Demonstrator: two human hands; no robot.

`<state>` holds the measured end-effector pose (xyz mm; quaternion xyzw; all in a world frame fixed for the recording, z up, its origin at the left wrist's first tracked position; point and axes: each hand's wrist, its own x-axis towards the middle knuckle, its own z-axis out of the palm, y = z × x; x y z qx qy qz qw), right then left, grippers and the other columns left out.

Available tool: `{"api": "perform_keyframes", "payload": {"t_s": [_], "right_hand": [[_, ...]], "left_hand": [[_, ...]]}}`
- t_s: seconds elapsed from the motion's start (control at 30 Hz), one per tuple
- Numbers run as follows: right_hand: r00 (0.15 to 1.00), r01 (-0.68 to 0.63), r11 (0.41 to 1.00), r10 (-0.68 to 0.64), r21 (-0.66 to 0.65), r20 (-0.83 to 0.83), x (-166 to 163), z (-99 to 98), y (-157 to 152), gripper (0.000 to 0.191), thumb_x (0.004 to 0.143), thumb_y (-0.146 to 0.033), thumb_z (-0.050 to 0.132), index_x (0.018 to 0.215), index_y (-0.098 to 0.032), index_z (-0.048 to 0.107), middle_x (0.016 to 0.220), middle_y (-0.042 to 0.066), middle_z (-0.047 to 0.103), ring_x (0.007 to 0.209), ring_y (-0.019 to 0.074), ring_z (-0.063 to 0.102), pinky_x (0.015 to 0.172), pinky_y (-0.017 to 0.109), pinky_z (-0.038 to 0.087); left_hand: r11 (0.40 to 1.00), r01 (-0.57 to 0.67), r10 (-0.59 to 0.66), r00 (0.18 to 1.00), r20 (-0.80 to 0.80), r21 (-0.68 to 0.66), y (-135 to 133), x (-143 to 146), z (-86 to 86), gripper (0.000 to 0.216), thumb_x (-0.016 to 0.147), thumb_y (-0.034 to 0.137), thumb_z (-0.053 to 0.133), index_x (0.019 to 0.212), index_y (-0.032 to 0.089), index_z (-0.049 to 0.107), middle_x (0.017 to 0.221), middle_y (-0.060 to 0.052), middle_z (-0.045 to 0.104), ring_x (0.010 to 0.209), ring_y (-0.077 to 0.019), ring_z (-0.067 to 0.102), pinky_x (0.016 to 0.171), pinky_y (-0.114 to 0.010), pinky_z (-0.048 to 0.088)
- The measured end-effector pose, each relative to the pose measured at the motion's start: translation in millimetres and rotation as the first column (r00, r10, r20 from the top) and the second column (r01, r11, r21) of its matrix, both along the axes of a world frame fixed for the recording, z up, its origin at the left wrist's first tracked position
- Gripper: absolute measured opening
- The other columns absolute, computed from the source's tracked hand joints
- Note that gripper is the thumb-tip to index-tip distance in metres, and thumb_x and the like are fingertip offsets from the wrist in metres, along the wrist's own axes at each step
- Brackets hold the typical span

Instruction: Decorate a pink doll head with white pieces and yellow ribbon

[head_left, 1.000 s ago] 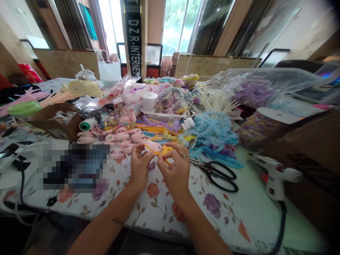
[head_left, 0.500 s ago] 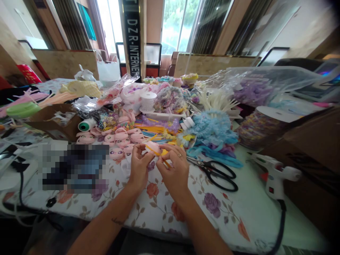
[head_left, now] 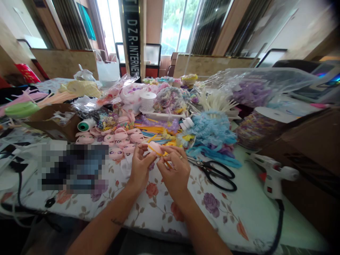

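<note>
Between my hands, above the flowered cloth, is a small pale pink doll head [head_left: 156,147] with a thin orange-yellow strip [head_left: 152,149] across it. My left hand [head_left: 140,163] grips the head's left side between thumb and fingers. My right hand [head_left: 175,164] pinches the strip at the right, its fingertips close to the head; part of the strip hangs below the fingers. Just beyond the left hand lie several similar pink doll heads [head_left: 122,142] with painted eyes. Black-handled scissors [head_left: 216,173] rest to the right of my right hand, their blades partly behind it.
A white glue gun [head_left: 275,175] with a black cable stands at the right, beside a cardboard box [head_left: 305,148]. Blue fluffy yarn [head_left: 212,129], a white spool [head_left: 147,102] and plastic bags crowd the back. An open brown box [head_left: 53,122] sits at the left.
My right hand has shifted slightly, and its fingers have drawn the strip a little across the doll head. The left hand keeps its grip; the head has turned slightly.
</note>
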<state>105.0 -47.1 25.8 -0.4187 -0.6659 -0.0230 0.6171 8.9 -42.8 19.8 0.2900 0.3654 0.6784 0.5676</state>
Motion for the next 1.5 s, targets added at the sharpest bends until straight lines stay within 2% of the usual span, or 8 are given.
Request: {"api": "perform_keyframes", "payload": {"t_s": [0.43, 0.6, 0.83, 1.1, 1.3, 1.5], "right_hand": [[1.0, 0.005, 1.0, -0.006, -0.009, -0.031, 0.6, -3.7, -0.7, 0.024, 0.072, -0.006, 0.054, 0.06, -0.024, 0.042, 0.087, 0.005, 0.072, 0.09, 0.0213, 0.06, 0.079, 0.042, 0.052], [0.999, -0.029, 1.0, 0.029, -0.006, -0.038, 0.3, -4.8, -1.9, 0.022, 0.073, -0.007, 0.057, 0.062, -0.023, 0.047, 0.089, 0.006, 0.073, 0.091, 0.0214, 0.06, 0.08, 0.042, 0.052], [0.998, -0.058, 0.998, 0.058, 0.001, -0.035, -0.5, -6.8, -1.4, 0.018, 0.076, -0.009, 0.059, 0.066, -0.022, 0.054, 0.092, 0.007, 0.073, 0.091, 0.0209, 0.061, 0.081, 0.041, 0.052], [0.999, -0.037, 0.999, 0.036, 0.015, 0.03, 1.2, -1.9, -5.0, 0.011, 0.078, -0.012, 0.063, 0.079, -0.023, 0.064, 0.097, 0.007, 0.071, 0.095, 0.0228, 0.059, 0.084, 0.043, 0.049], [0.999, 0.04, 0.999, -0.04, -0.017, 0.006, 2.5, -6.6, -9.3, 0.006, 0.078, -0.017, 0.066, 0.082, -0.021, 0.065, 0.081, 0.005, 0.063, 0.079, 0.0187, 0.058, 0.073, 0.035, 0.048], [0.997, -0.035, 0.991, 0.026, -0.133, -0.067, 2.4, -4.9, -11.2, 0.006, 0.079, -0.017, 0.063, 0.075, -0.02, 0.062, 0.075, 0.002, 0.06, 0.076, 0.0175, 0.057, 0.071, 0.032, 0.045]], "left_hand": [[1.0, 0.031, -0.031, 0.999, -0.022, -0.002, 0.6, -1.7, -1.7, 0.036, 0.061, 0.018, 0.073, 0.089, 0.022, 0.05, 0.089, 0.003, 0.057, 0.067, -0.0079, 0.059, 0.06, -0.018, 0.045], [0.999, 0.031, -0.03, 0.999, -0.022, 0.023, 0.6, -2.3, -1.3, 0.034, 0.063, 0.018, 0.071, 0.089, 0.021, 0.05, 0.09, 0.002, 0.058, 0.071, -0.0087, 0.059, 0.062, -0.019, 0.045], [1.0, 0.014, -0.014, 1.0, -0.015, -0.004, 1.5, -3.2, -0.5, 0.032, 0.064, 0.019, 0.069, 0.089, 0.021, 0.048, 0.086, 0.002, 0.058, 0.066, -0.0078, 0.058, 0.061, -0.019, 0.046], [0.998, 0.069, -0.07, 0.987, 0.147, 0.01, 4.4, -8.1, -3.5, 0.029, 0.067, 0.017, 0.067, 0.089, 0.022, 0.049, 0.083, 0.003, 0.063, 0.069, -0.0092, 0.061, 0.065, -0.02, 0.047], [0.99, 0.142, -0.128, 0.948, 0.29, -0.028, 6.2, -12.0, -0.4, 0.032, 0.066, 0.016, 0.065, 0.094, 0.021, 0.05, 0.085, 0.001, 0.066, 0.075, -0.0119, 0.064, 0.069, -0.023, 0.049], [0.98, 0.194, -0.172, 0.937, 0.306, -0.044, 7.3, -12.6, 0.2, 0.026, 0.067, 0.019, 0.063, 0.092, 0.02, 0.058, 0.083, 0.0, 0.068, 0.073, -0.0129, 0.064, 0.067, -0.023, 0.05]]}}
